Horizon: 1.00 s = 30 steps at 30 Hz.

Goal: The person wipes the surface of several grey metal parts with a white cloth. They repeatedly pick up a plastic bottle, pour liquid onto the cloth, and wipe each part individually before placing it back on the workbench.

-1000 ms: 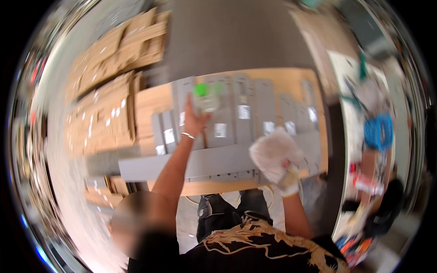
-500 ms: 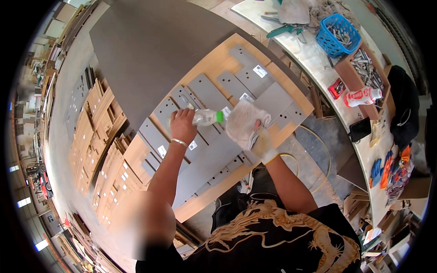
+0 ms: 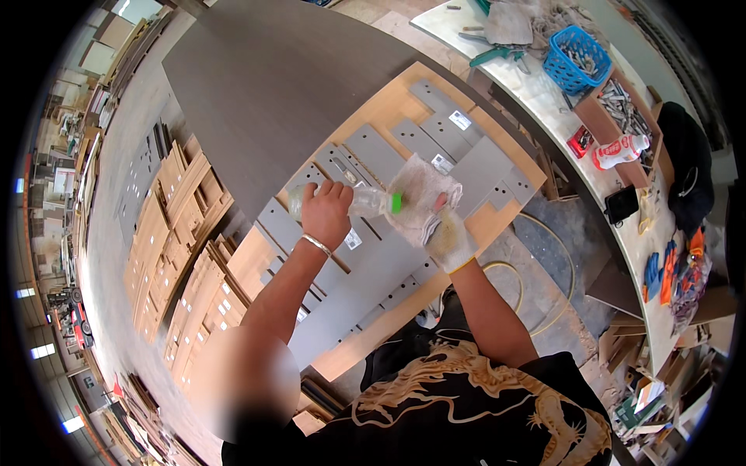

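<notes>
A clear plastic bottle (image 3: 368, 201) with a green cap (image 3: 396, 203) lies nearly level in my left hand (image 3: 325, 211), which is bare, wears a bangle and is closed round it. The capped end meets a pale cloth (image 3: 416, 194). My right hand (image 3: 451, 239), in a white work glove, grips that cloth from its near right side; a bare fingertip shows against it. Beneath both hands lie grey panels (image 3: 373, 151) with drilled holes and white labels, set on a light wood board (image 3: 342, 361).
A large dark board (image 3: 272, 85) extends beyond the panels. On the right, a curved white bench (image 3: 559, 140) carries a blue basket (image 3: 576, 60), a box of metal fittings (image 3: 622, 109), a red-and-white bottle (image 3: 619, 151) and a phone (image 3: 620, 203). Stacked wood panels (image 3: 175, 233) stand left; a yellow hose (image 3: 571, 287) loops on the floor.
The bottle has moved right, so its green cap now meets the cloth; before, a small gap lay between them. The whole view has shifted slightly.
</notes>
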Available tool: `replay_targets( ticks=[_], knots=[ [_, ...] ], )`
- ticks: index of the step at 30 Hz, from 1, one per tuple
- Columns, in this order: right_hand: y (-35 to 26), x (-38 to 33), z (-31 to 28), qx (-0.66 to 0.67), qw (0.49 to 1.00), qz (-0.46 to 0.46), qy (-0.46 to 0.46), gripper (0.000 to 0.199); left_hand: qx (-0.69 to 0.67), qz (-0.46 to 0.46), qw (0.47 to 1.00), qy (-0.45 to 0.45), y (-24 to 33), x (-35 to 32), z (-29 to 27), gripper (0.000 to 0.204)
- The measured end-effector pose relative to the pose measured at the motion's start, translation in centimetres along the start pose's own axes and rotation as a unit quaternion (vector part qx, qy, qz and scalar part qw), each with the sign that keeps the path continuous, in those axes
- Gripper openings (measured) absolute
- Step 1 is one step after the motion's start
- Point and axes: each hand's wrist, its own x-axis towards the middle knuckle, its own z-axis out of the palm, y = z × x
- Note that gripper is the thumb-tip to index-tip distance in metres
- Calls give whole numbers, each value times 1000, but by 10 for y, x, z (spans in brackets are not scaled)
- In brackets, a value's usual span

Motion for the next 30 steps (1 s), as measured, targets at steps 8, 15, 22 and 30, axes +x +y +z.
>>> replay_targets(
  ticks=[8, 15, 22, 30],
  knots=[
    [36, 24, -45, -62, 995, -24, 74, 57, -45, -120, 990, 60, -27, -21, 31, 33],
    [56, -16, 0, 8, 997, -22, 73, 50, -256, -313, 908, 109, -39, -59, 106, 52],
    [6, -87, -109, -100, 953, -253, 131, 50, -505, -389, 762, 115, -45, -74, 150, 74],
    [-78, -33, -123, -634, 662, -146, 372, 25, -115, -322, 938, -53, 130, -142, 165, 60]
  ],
)
